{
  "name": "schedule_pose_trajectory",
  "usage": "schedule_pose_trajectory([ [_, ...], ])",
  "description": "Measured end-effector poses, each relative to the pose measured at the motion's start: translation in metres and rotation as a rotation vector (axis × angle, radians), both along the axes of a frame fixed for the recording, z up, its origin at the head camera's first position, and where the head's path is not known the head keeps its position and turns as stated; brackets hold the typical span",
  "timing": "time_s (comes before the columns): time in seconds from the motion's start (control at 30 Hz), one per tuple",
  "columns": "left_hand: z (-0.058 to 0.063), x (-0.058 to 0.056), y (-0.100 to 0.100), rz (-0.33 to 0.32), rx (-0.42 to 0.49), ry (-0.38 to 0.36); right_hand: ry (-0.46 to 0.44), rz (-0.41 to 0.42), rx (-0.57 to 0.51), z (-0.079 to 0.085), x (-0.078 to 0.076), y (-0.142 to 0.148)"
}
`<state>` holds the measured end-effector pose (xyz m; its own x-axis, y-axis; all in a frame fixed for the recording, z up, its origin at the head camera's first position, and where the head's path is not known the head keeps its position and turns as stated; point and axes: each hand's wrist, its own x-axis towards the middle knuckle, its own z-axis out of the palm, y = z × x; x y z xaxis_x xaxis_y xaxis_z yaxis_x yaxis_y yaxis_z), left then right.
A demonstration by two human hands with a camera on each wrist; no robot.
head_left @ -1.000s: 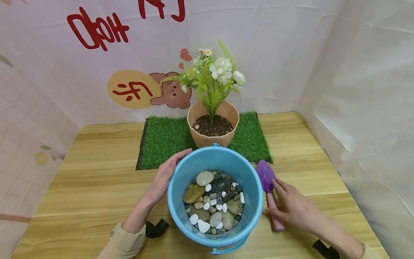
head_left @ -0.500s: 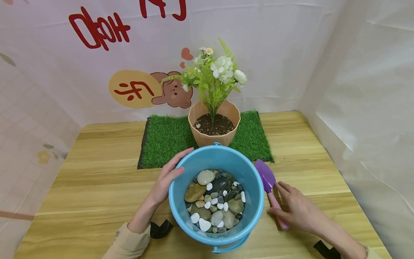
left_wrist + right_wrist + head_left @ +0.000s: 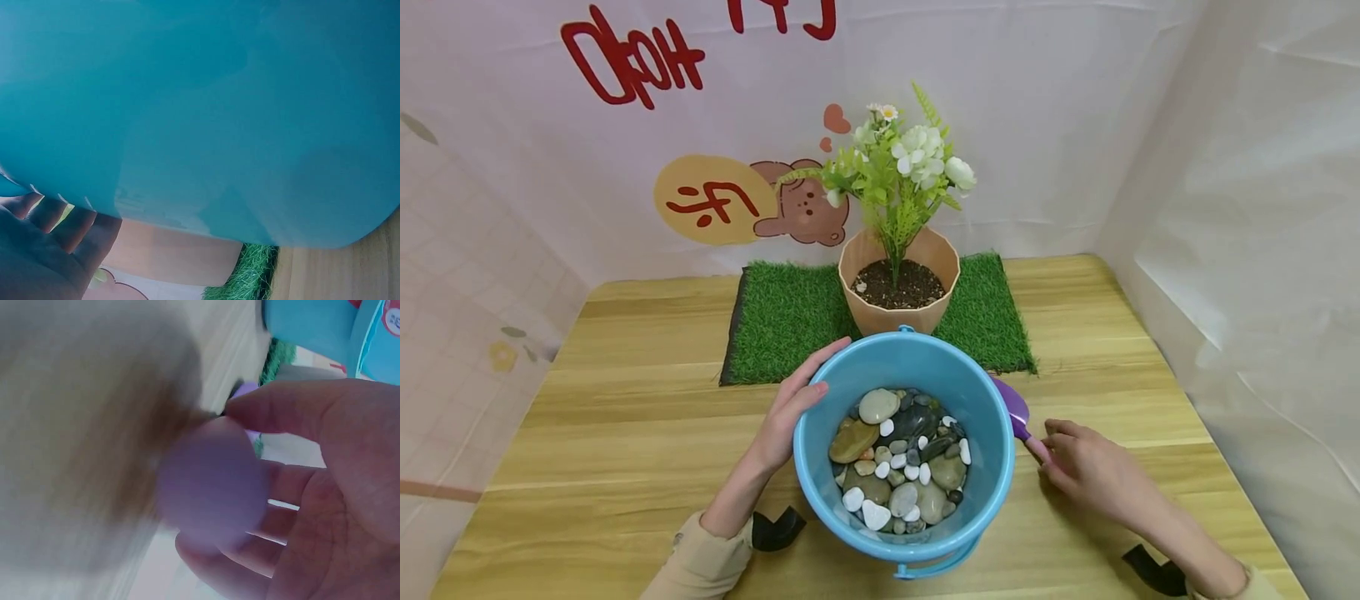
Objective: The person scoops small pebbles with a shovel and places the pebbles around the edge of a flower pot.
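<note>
A light blue bucket (image 3: 925, 367) stands in the middle of the table, holding wet stones (image 3: 902, 467) in brown, grey, black and white. My left hand (image 3: 782, 425) grips its left side, thumb over the rim and fingers along the outside. In the left wrist view the bucket wall (image 3: 219, 112) fills most of the picture, with the fingers (image 3: 97, 240) against it. To the right, my right hand (image 3: 1101, 471) holds a small trowel by its pink handle (image 3: 1037, 450). The bucket hides part of its purple blade (image 3: 1015, 410). In the right wrist view the handle's rounded end (image 3: 212, 487) faces the camera.
Behind the bucket, a peach flowerpot (image 3: 895, 318) with soil and white flowers (image 3: 917, 154) stands on a green turf mat (image 3: 782, 325). The bucket's handle (image 3: 936, 568) hangs at its front. White cloth (image 3: 1037, 167) encloses the wooden table (image 3: 625, 400).
My left thumb has come over the bucket rim. My right hand has taken hold of the trowel; its handle end has swung up into the hand and the blade has slipped partly behind the bucket.
</note>
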<state>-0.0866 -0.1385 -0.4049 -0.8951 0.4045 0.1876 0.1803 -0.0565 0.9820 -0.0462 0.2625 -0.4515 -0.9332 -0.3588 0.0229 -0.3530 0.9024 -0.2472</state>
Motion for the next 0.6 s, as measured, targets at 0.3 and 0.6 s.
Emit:
schedule_pose_trajectory([
  [0.3,0.001,0.001,0.0,-0.006,0.013,-0.01,-0.029,-0.121,0.033,0.015,-0.011,0.008],
  [0.6,0.001,0.001,0.0,-0.004,0.01,-0.006,0.02,-0.136,-0.062,0.04,-0.014,0.02],
])
